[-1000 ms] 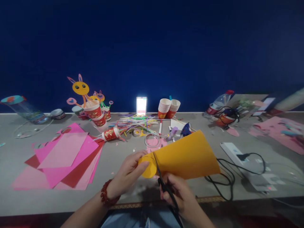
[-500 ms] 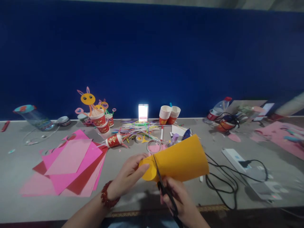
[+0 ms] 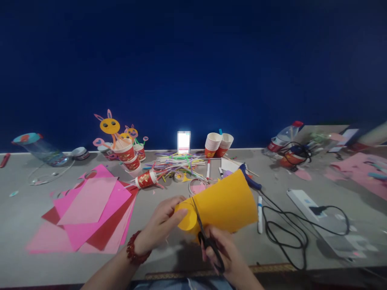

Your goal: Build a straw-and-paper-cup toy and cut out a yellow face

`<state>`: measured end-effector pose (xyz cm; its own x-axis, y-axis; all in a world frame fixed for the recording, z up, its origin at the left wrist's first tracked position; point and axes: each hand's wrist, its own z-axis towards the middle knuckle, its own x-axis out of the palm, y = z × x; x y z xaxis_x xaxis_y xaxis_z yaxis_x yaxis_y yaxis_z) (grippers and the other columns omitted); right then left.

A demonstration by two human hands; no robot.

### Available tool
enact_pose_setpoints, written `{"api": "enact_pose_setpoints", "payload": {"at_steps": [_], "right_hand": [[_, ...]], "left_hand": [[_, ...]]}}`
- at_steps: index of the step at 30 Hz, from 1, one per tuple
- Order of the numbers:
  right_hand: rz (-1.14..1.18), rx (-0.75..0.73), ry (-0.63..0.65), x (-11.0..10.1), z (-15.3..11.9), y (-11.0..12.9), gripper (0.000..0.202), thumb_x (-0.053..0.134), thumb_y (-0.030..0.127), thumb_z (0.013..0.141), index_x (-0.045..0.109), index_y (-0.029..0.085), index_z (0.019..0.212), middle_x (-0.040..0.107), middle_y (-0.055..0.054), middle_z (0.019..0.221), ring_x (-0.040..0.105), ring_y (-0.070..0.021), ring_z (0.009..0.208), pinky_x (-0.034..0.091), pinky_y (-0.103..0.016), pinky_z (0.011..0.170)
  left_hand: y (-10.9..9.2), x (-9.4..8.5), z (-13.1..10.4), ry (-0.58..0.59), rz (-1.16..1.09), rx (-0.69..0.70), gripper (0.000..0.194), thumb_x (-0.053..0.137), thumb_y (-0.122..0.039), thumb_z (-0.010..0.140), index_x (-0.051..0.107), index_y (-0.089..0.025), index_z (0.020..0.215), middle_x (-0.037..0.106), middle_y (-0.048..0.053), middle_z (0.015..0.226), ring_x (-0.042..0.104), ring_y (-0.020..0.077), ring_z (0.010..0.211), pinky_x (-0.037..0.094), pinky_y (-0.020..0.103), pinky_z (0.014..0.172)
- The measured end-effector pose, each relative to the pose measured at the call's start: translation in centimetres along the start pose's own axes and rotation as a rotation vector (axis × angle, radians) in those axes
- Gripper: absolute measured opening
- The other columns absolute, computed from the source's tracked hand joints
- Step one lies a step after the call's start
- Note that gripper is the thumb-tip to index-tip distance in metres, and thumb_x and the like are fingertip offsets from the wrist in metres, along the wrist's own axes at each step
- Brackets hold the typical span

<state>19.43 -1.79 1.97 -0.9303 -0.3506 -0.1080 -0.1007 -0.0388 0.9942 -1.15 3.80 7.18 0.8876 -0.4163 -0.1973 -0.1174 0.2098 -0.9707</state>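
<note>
A large sheet of yellow paper (image 3: 228, 201) stretches across the front of the table, with a rounded, nearly cut-out piece (image 3: 188, 216) at its left end. My left hand (image 3: 166, 219), wearing a red bead bracelet (image 3: 137, 247), pinches that rounded end between thumb and fingers. In my right hand (image 3: 223, 249) are black-handled scissors (image 3: 208, 241), fingers wrapped round the loops. The blades lie across the paper just right of the rounded piece, pointing up and away from me. Part of the sheet's lower edge is hidden behind my right hand.
Pink and red paper sheets (image 3: 90, 201) lie to the left. Behind are decorated paper cups (image 3: 125, 152), a pile of pipe cleaners (image 3: 178, 163), a lit phone (image 3: 184, 142) and stacked cups (image 3: 213, 144). At right are a blue glue gun (image 3: 250, 179), black cable (image 3: 282, 241) and power strip (image 3: 305, 203).
The yellow sheet's right end has shifted slightly left, uncovering a marker and more of the glue gun. The scissors handles have swung a little. Both hands keep their grip.
</note>
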Motion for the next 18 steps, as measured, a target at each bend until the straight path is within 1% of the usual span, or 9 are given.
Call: {"api": "enact_pose_setpoints", "payload": {"at_steps": [5, 11, 18], "right_hand": [[-0.009, 0.023, 0.012, -0.16, 0.28, 0.13, 0.062, 0.049, 0.082, 0.080, 0.049, 0.021, 0.068, 0.049, 0.003, 0.057, 0.044, -0.0124, 0.050, 0.035, -0.024, 0.051], [-0.047, 0.030, 0.006, -0.21, 0.22, -0.20, 0.062, 0.049, 0.083, 0.079, 0.049, 0.021, 0.069, 0.054, 0.000, 0.062, 0.049, -0.0141, 0.057, 0.036, -0.024, 0.054], [-0.091, 0.047, 0.006, -0.46, 0.28, 0.33, 0.063, 0.048, 0.083, 0.079, 0.049, 0.021, 0.066, 0.050, 0.001, 0.061, 0.046, -0.0139, 0.056, 0.038, -0.023, 0.052]], "left_hand": [[0.10, -0.50, 0.26, 0.015, 0.034, -0.015, 0.032, 0.046, -0.042, 0.097, 0.061, -0.017, 0.084, 0.063, 0.006, 0.087, 0.056, 0.0178, 0.077, 0.044, 0.027, 0.070], [0.20, -0.89, 0.41, 0.054, 0.045, -0.010, 0.031, 0.045, -0.040, 0.099, 0.061, -0.016, 0.086, 0.064, 0.007, 0.091, 0.057, 0.0178, 0.080, 0.045, 0.028, 0.073], [0.18, -1.10, 0.52, 0.068, 0.057, 0.000, 0.031, 0.045, -0.039, 0.099, 0.062, -0.015, 0.090, 0.062, 0.005, 0.087, 0.055, 0.0168, 0.078, 0.043, 0.027, 0.072]]}}
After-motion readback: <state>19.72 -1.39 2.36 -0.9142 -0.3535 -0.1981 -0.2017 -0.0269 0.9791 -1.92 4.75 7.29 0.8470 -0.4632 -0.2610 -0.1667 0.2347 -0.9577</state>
